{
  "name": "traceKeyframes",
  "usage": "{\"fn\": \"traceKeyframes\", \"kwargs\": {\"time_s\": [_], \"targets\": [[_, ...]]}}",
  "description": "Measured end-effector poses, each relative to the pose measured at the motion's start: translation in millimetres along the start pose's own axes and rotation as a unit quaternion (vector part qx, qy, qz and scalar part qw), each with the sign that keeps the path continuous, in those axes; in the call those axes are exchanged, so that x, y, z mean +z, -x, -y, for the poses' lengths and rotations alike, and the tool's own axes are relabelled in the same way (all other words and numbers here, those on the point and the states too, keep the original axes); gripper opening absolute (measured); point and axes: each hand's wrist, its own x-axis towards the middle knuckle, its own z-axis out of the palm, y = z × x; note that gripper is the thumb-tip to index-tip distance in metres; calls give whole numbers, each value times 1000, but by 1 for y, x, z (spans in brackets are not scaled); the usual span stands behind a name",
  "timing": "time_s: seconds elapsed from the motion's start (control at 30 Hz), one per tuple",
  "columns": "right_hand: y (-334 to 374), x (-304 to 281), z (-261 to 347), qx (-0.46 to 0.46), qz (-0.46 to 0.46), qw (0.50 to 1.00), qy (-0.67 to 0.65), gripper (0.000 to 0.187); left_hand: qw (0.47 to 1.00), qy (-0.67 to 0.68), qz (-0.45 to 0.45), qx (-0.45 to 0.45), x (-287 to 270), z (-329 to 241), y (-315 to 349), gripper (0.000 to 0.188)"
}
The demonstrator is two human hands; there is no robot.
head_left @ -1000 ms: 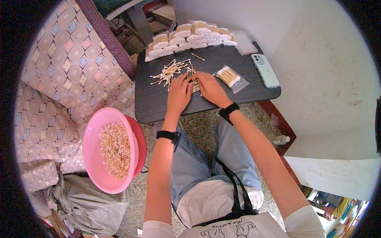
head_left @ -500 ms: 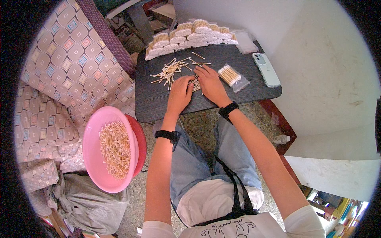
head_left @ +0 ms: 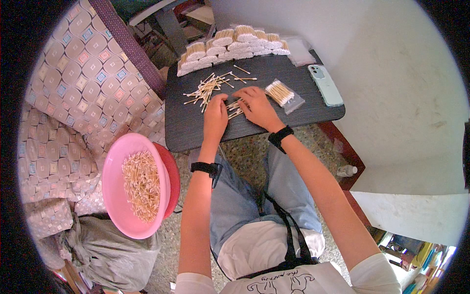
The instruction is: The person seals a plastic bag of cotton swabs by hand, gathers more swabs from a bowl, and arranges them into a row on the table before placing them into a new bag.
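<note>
Flanking a small group of cotton swabs (head_left: 236,111) on the worktop (head_left: 188,128), the left hand (head_left: 215,111) occupies its nine o'clock, the right hand (head_left: 256,107) its three. Fingers of both are bent; whether either grips a swab cannot be determined. From the group, loose swabs (head_left: 208,89) lie at ten o'clock, a clear bag of swabs (head_left: 284,94) at two, stacked packs (head_left: 239,51) at twelve.

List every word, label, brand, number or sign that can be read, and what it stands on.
White fabric shirt: a short black script line beside a line drawing; wording not copied here.
Mint-green rectangular phone: any marking too small to read.
Clear plastic packet of wooden cotton swabs: no print discernible.
</note>
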Motion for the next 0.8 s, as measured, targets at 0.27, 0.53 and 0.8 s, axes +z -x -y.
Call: {"fn": "traceKeyframes", "kwargs": {"time_s": [0.27, 0.53, 0.8], "targets": [[1, 0, 1, 8, 70, 994, -81, 14, 996, 44, -57, -52, -5, 22, -11, 15], [-4, 7, 20, 14, 32, 992, -120, 16, 980, 126, -151, -43, -37, 10, -13, 14], [1, 5, 6, 15, 29, 993, -111, 10, 811, 572, -50, 111, -148, -209, 57, 21]]}}
